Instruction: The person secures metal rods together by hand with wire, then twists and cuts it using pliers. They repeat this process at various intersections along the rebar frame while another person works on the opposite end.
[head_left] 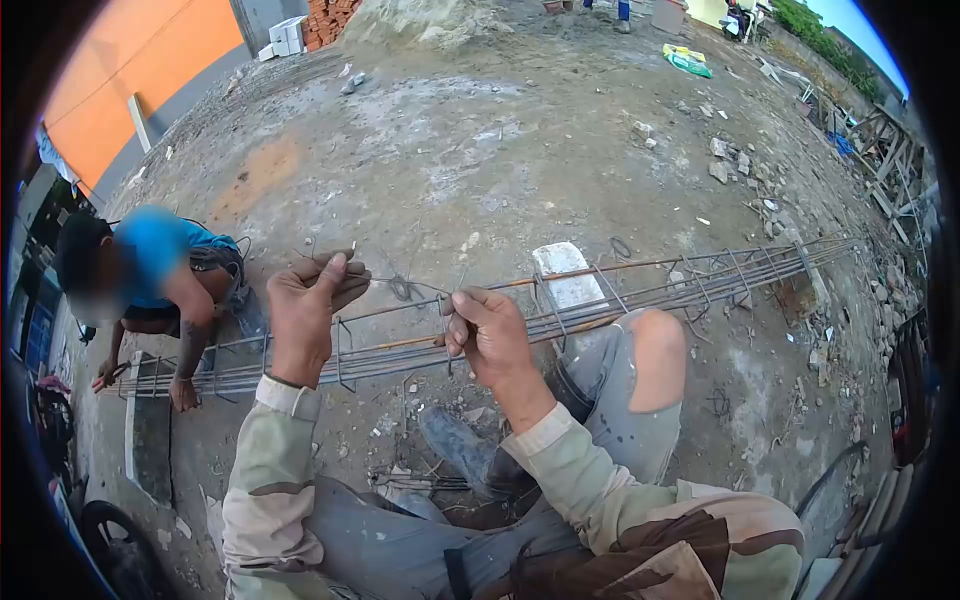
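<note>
"Fingers and thumb of the left hand point(305, 310) are together on a thin wire point(405, 283), aren't they?"

"Looks that way, with the other fingers loosely spread. Over on the right hand point(490, 335), thumb and bent forefinger are pinched on it too. I can't tell exactly where the tip ends."

"And the wire's just above the steel bars point(400, 352), between the two hands. How would you handle it?"

"Pinch close to the part being bent, I'd say, and pull evenly from both sides. Slack makes it kink, and a hard yank could bring a sharp end round into the palm."

"Those square rings around the bars look awkward."

"They do. A loose end could snag on one, so I'd keep it lifted and bring it through the open gap. The knee point(658, 365) is close beside the bars, and the boot point(460, 445) is near as well, so there's little room to swing an elbow."

"What about the co-worker point(160, 260) at the far left?"

"Crouched with a hand down by the same bars. A sharp tug here might jog them there, so gentle is better."

"There's a white block point(562, 257) under the bars, too."

"Yes, and coiled wire point(620, 246) on the ground beyond, with rubble point(718, 170) farther off, away from the hands."
</note>
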